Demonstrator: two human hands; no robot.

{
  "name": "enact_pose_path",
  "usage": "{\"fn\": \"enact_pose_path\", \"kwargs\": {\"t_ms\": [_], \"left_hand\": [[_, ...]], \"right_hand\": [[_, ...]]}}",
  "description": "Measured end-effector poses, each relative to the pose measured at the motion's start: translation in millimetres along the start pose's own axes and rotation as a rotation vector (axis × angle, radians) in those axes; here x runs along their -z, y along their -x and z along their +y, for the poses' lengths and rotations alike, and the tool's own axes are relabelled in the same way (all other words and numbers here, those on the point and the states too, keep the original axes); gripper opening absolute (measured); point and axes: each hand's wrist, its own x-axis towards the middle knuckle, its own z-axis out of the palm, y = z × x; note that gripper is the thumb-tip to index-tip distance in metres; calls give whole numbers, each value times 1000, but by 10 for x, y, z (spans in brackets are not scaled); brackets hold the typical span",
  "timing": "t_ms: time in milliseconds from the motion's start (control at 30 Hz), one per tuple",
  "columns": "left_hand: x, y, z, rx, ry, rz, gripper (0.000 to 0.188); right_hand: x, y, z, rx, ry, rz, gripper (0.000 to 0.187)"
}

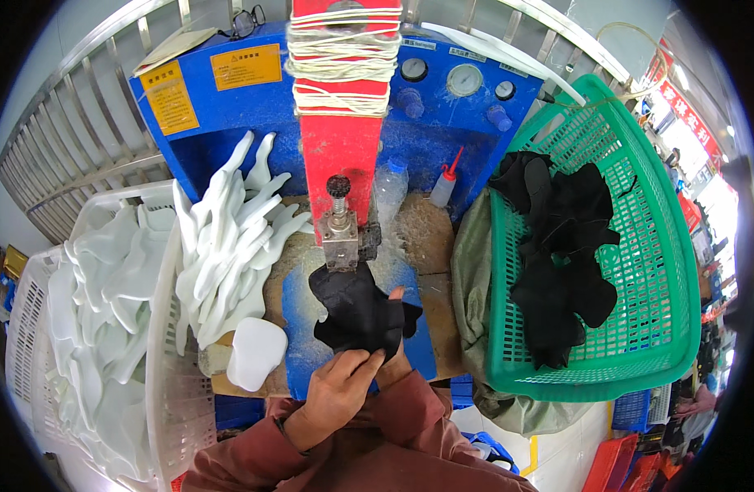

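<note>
A black fabric piece (356, 307), curved and shaped somewhat like a shoe upper, is in both hands under the metal head (341, 246) of a red machine arm (338, 156). My left hand (340, 389) pinches its near edge with bent fingers. Most of my right hand (391, 366) is hidden behind the fabric, gripping its right side, and a fingertip shows beyond the far edge. The fabric's far end meets the bottom of the head; whether it is clamped there, I cannot tell. Below lies a blue board (426, 348) dusted with pale powder.
White curved pads (229, 246) pile up at left, beside a white basket (159, 344) filled with more. One white pad (256, 353) lies nearer. At right, a green basket (680, 328) holds black pieces (557, 254). A red-tipped squeeze bottle (443, 187) stands by the blue machine housing (254, 107).
</note>
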Motion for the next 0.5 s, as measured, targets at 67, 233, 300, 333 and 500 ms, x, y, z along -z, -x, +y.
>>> {"fn": "enact_pose_path", "kwargs": {"t_ms": [67, 233, 300, 333, 500], "left_hand": [[16, -42, -75, -71, -4, 44, 36], [-52, -198, -181, -72, 24, 48, 37], [-50, -254, -199, -100, -8, 44, 31], [-45, -279, -208, -101, -25, 32, 28], [-8, -367, -261, -153, -59, -42, 37]], "right_hand": [[5, -86, -45, -90, -697, -83, 72], [40, -212, -76, -68, -895, -62, 80], [37, -250, -118, -15, -851, 36, 85], [34, -269, -155, -25, -863, 50, 85], [-66, -384, -335, 97, -912, -113, 85]]}}
